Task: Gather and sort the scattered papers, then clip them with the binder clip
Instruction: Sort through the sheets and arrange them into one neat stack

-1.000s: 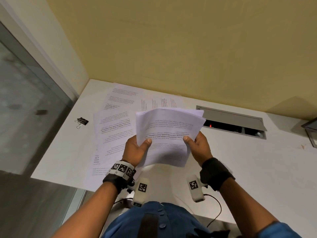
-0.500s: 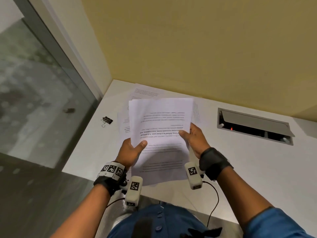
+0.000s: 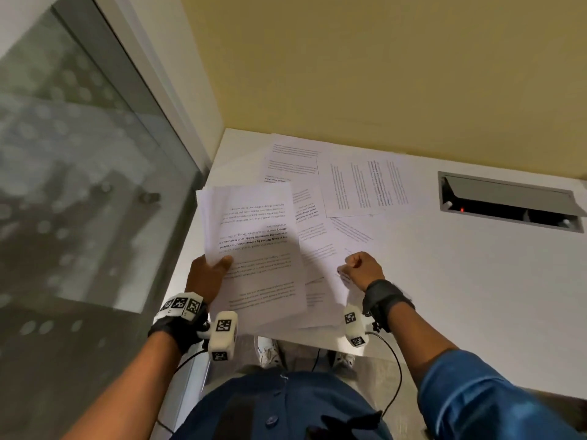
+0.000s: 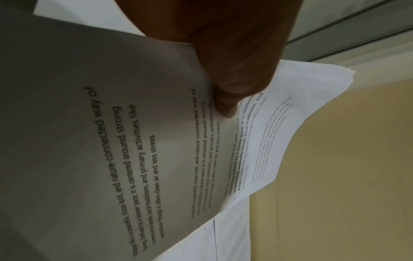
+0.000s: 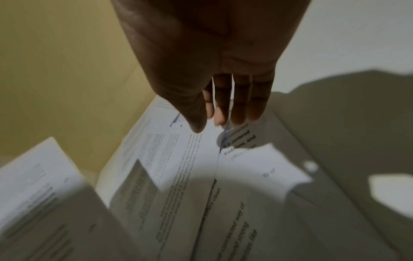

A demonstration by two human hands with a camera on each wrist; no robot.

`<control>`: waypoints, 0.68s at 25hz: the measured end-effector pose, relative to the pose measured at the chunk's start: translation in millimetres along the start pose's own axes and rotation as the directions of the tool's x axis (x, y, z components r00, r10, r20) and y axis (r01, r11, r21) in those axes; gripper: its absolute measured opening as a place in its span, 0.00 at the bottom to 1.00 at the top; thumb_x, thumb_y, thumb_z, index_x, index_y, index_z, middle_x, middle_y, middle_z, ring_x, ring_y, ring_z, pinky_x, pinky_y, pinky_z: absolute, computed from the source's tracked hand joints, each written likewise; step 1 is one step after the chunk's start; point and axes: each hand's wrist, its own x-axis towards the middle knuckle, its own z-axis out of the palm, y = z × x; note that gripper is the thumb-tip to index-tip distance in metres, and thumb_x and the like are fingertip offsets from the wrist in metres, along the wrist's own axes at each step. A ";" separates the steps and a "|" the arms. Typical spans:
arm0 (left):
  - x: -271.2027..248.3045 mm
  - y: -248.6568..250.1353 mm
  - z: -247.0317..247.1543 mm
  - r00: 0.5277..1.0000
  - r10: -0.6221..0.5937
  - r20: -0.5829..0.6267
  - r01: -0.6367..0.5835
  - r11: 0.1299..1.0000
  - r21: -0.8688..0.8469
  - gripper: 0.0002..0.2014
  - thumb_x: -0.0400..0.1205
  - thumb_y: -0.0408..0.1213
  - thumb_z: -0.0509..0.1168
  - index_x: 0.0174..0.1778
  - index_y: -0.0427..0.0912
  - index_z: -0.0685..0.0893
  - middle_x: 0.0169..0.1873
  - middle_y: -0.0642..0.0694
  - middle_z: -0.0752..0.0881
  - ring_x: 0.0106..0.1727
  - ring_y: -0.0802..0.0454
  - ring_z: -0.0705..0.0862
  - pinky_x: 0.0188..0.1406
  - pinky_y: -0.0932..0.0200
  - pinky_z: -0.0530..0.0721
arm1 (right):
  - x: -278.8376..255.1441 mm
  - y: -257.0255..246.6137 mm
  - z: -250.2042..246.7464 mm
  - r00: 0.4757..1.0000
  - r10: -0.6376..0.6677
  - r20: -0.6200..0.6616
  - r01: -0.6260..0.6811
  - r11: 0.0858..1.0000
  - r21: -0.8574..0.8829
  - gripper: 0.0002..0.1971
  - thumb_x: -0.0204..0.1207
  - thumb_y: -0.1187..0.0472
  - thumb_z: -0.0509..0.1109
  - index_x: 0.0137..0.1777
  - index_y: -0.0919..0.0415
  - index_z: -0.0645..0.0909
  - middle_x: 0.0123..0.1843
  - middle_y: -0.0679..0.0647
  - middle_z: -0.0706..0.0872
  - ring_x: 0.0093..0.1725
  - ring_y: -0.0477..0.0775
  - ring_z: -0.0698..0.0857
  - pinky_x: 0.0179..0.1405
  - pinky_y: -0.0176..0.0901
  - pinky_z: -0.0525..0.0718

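My left hand [image 3: 219, 265] grips a stack of printed papers [image 3: 254, 246] at its lower left edge, thumb on top, and holds it up over the left part of the white table [image 3: 476, 281]. The left wrist view shows the thumb [image 4: 234, 88] pressed on the top sheet of the stack [image 4: 134, 141]. My right hand [image 3: 357, 265] hovers just above the loose sheets [image 3: 365, 185] spread on the table, fingers loosely bent and holding nothing. In the right wrist view its fingers [image 5: 236, 106] hang over those sheets [image 5: 178, 167]. The binder clip is not in view.
A recessed cable hatch [image 3: 508, 201] with its lid raised sits at the back right of the table. A yellow wall [image 3: 381, 74] runs behind the table. A glass panel [image 3: 79, 185] stands along the left edge. The table's front edge is close to my body.
My right hand has let go of the stack and dropped toward the loose sheets on the table. The left hand alone now holds the stack, shifted left. The view has swung right.
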 end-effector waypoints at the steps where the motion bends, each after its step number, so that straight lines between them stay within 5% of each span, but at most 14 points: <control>1: 7.7 -2.4 -7.0 1.000 0.002 -0.002 -0.002 1.000 0.005 0.09 0.78 0.41 0.71 0.49 0.40 0.86 0.47 0.36 0.89 0.46 0.39 0.88 0.49 0.46 0.85 | 3.8 -4.1 6.1 0.999 -0.001 -0.052 -0.001 1.000 -0.027 0.14 0.69 0.62 0.76 0.51 0.63 0.78 0.45 0.54 0.82 0.37 0.48 0.81 0.33 0.28 0.75; 3: 19.8 -6.1 -18.6 1.000 -0.002 0.001 0.002 1.000 0.013 0.10 0.78 0.42 0.71 0.51 0.41 0.85 0.48 0.37 0.90 0.45 0.39 0.88 0.50 0.45 0.85 | 15.1 -14.0 19.4 0.990 -0.015 -0.144 -0.009 0.986 -0.166 0.26 0.66 0.53 0.79 0.61 0.63 0.75 0.56 0.59 0.82 0.51 0.56 0.84 0.47 0.42 0.83; 5: 27.5 -7.1 -28.3 1.000 0.009 0.005 -0.009 1.000 0.018 0.07 0.79 0.41 0.70 0.50 0.44 0.84 0.49 0.38 0.90 0.46 0.38 0.88 0.52 0.42 0.86 | 24.5 -26.2 34.2 0.983 0.027 -0.184 -0.094 0.927 -0.364 0.39 0.63 0.45 0.79 0.70 0.62 0.69 0.67 0.61 0.75 0.65 0.64 0.77 0.61 0.56 0.80; 10: 37.9 -17.0 -48.7 1.000 0.022 -0.003 -0.022 1.000 -0.003 0.03 0.79 0.38 0.71 0.46 0.49 0.84 0.51 0.37 0.90 0.48 0.36 0.88 0.54 0.37 0.86 | 30.6 -46.5 59.4 0.961 0.184 -0.208 -0.267 0.821 -0.504 0.50 0.62 0.48 0.79 0.79 0.59 0.54 0.75 0.61 0.66 0.73 0.65 0.68 0.66 0.66 0.71; 13: 40.3 -24.3 -56.5 1.000 0.024 -0.013 -0.025 0.998 -0.065 0.11 0.79 0.36 0.70 0.56 0.39 0.85 0.51 0.36 0.90 0.46 0.39 0.88 0.47 0.45 0.87 | 35.5 -45.2 64.3 0.958 0.213 -0.191 -0.279 0.841 -0.463 0.43 0.64 0.54 0.76 0.77 0.61 0.59 0.69 0.61 0.77 0.70 0.65 0.74 0.67 0.61 0.75; 15: 37.6 -24.5 -61.4 0.999 0.048 -0.012 -0.049 0.995 -0.081 0.14 0.79 0.34 0.69 0.60 0.37 0.84 0.49 0.39 0.90 0.43 0.45 0.88 0.38 0.55 0.85 | 35.6 -43.4 64.5 0.974 0.152 -0.171 -0.208 0.897 -0.389 0.28 0.67 0.57 0.72 0.67 0.62 0.73 0.63 0.62 0.84 0.61 0.64 0.83 0.57 0.51 0.83; 17: 34.6 -24.9 -64.6 0.999 0.040 -0.015 -0.041 0.995 -0.092 0.13 0.80 0.34 0.69 0.59 0.36 0.84 0.46 0.41 0.89 0.41 0.49 0.88 0.33 0.60 0.82 | 31.1 -42.8 62.3 0.981 0.125 -0.147 -0.160 0.953 -0.257 0.19 0.74 0.58 0.68 0.63 0.64 0.79 0.62 0.63 0.85 0.57 0.64 0.85 0.48 0.42 0.80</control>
